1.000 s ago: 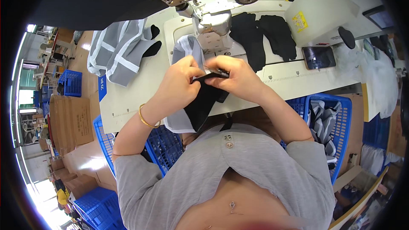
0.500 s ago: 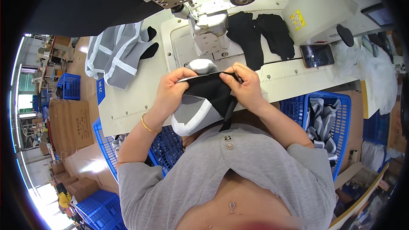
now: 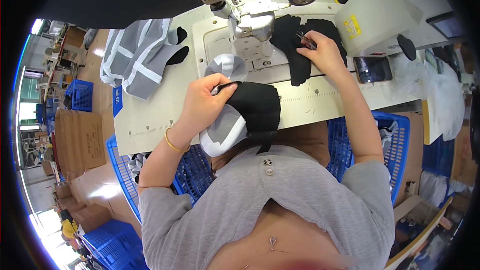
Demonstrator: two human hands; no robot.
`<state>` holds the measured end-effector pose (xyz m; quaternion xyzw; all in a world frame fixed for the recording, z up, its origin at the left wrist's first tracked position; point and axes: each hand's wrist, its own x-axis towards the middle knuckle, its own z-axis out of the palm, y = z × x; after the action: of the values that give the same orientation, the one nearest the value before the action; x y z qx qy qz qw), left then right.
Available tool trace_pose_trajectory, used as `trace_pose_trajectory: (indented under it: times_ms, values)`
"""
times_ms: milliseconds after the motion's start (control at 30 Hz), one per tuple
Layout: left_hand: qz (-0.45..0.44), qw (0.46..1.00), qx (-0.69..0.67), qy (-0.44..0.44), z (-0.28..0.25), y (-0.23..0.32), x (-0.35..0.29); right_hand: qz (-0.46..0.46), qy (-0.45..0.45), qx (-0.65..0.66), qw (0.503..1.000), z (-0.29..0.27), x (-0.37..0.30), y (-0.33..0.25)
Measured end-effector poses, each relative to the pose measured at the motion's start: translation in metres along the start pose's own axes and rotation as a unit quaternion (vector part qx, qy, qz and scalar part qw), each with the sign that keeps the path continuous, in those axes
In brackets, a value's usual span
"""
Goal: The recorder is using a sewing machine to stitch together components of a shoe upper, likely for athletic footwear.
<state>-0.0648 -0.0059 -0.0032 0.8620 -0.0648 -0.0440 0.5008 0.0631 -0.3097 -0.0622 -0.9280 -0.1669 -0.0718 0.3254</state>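
Observation:
My left hand [image 3: 206,101] pinches the top edge of a grey, white and black fabric piece [image 3: 256,107] at the table's front edge. Its black panel hangs to the right, and the grey part with white trim [image 3: 223,129] falls below my fingers. A rounded grey-and-white end [image 3: 226,66] of fabric shows beyond that hand. Farther right, my right hand [image 3: 322,52] is closed around small dark thread snips [image 3: 306,41], their tips pointing left. They are over a stack of black fabric pieces [image 3: 291,52]; whether they touch it I cannot tell.
The sewing machine [image 3: 252,27] stands at the back middle. Grey pieces with white strips [image 3: 137,62] lie at the left. A phone [image 3: 373,69] rests at the right. Blue baskets [image 3: 400,145] holding fabric stand below the table's edge.
My right hand has let go of the fabric and moved right and away to the black stack, with snips now showing in it. The black panel hangs loose from my left hand.

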Motion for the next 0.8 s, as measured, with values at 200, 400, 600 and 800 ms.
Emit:
trace_pose_trajectory:
  times_ms: [200,400,600,800]
  values:
    - [-0.011,1.000,0.011,0.002,0.002,0.004,0.005,0.040,0.020,0.053,0.998,0.001,-0.006,-0.002]
    - [0.009,1.000,-0.008,0.022,0.006,0.006,0.004,0.033,0.031,0.140,0.989,0.001,-0.003,0.010]
    - [-0.026,1.000,0.000,0.016,0.002,0.006,0.002,0.028,0.022,0.167,0.985,-0.022,-0.002,-0.019]
    - [-0.007,0.999,-0.008,0.036,0.003,0.008,0.000,-0.085,-0.130,0.434,0.888,-0.039,-0.049,-0.133]
